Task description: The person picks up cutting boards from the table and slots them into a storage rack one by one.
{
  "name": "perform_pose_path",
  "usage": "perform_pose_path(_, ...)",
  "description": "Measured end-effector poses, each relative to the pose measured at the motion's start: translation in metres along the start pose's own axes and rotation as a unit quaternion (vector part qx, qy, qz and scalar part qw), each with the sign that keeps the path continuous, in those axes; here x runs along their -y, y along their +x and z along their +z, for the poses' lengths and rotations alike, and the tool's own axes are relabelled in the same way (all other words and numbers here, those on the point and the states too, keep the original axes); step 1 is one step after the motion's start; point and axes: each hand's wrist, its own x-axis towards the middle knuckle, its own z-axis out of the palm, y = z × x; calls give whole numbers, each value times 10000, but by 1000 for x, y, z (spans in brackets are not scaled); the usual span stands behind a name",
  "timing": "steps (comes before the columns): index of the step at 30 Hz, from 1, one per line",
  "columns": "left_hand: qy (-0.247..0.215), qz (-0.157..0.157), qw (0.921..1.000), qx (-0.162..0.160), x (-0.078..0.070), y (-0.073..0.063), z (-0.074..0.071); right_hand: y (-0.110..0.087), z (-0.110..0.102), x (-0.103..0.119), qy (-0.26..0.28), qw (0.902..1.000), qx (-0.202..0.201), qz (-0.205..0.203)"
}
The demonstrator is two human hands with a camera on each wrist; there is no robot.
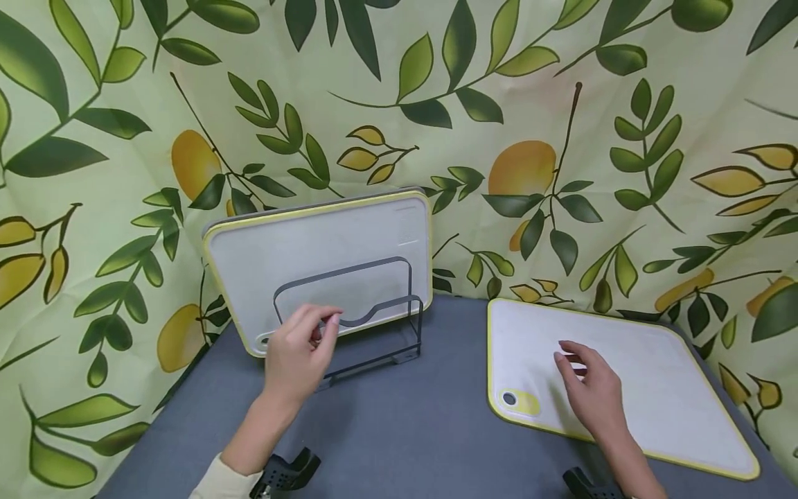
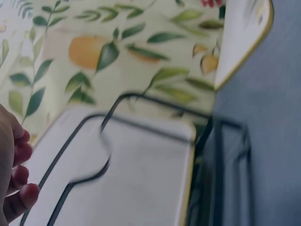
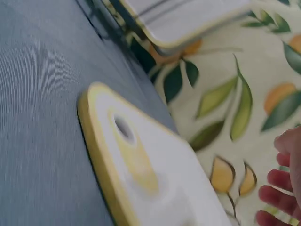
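A white cutting board with a yellow rim [image 1: 337, 229] stands tilted in a dark wire rack [image 1: 346, 375], and a grey edge shows behind its top. My left hand [image 1: 300, 350] is in front of the rack, fingers loosely bent, overlapping the front wire in the head view. The left wrist view shows those fingers [image 2: 19, 176] beside the rack's wires with nothing held. To the right, a second white cutting board with a yellow rim [image 1: 648, 388] lies flat, its hole at the near left corner. Above it hovers my right hand [image 1: 592, 391], fingers loosely curved and holding nothing.
A blue-grey cloth [image 1: 430, 423] covers the table. Behind and at both sides hangs a curtain printed with leaves and fruit [image 1: 386, 76]. The flat board reaches close to the curtain at the back. Dark straps with camera mounts [image 1: 289, 471] are on both wrists.
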Motion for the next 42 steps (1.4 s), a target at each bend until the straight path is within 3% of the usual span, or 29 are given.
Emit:
perform_pose_path(5, -321, -302, 9973, 584, -21, -6, 31, -9, -9, -28, -51, 9966, -675, 476)
perform_pose_path(13, -742, -953, 9827, 1407, -47, -9, 71, -22, -7, -67, -201, 9851, -1633, 506)
perform_pose_path(18, -929, -1610, 9625, 1975, -58, -14, 95, -20, -14, -80, -115, 9803, -1786, 838)
perform_pose_path(25, -1351, -2314, 9263, 2649, -67, -26, 138, -21, -32, -98, -152, 9650, -1700, 1989)
perform_pose_path(36, -1945, -2804, 8997, 2722, -89, -55, 207, -21, -45, -114, -692, 9510, -1038, 2830)
perform_pose_path(42, -2508, -3323, 8796, 2300, -91, -66, 233, -25, -54, -125, -640, 9415, -1099, 3121)
